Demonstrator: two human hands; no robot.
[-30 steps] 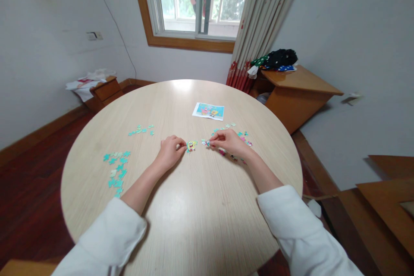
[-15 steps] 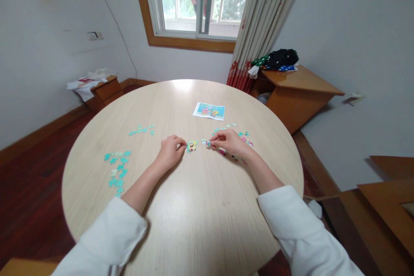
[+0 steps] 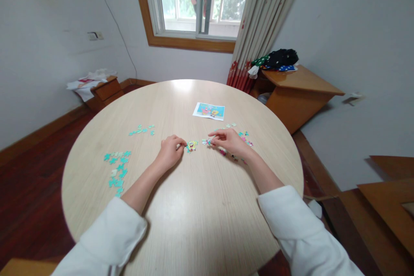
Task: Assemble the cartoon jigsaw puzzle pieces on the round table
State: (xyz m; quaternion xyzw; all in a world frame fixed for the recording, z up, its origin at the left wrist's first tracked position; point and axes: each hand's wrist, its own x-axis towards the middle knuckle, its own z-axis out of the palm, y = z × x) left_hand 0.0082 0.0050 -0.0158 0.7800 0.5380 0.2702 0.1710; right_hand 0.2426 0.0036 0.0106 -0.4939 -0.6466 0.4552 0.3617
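Several joined jigsaw puzzle pieces [image 3: 192, 145] showing a yellow cartoon face lie flat at the middle of the table. At their left edge is my left hand [image 3: 170, 152], its thumb and forefinger closed together against the pieces. A short way right lies a small cluster of pinkish-white and blue puzzle pieces [image 3: 205, 142]. Over its right end rests my right hand [image 3: 229, 141], forefinger and thumb apart, with no piece visibly lifted. Loose colourful puzzle pieces [image 3: 245, 136] lie around and partly under the right hand, some hidden by it.
A printed cartoon picture [image 3: 210, 111] lies beyond my hands on the round wooden table [image 3: 190, 224]. Turquoise puzzle pieces [image 3: 120, 167] are spread at left, with a smaller group [image 3: 141, 130] farther back. A cabinet with cloths [image 3: 297, 82] stands behind right.
My right forefinger has lifted and moved apart from the thumb, away from the small cluster. My left hand and the yellow-faced pieces have stayed almost still.
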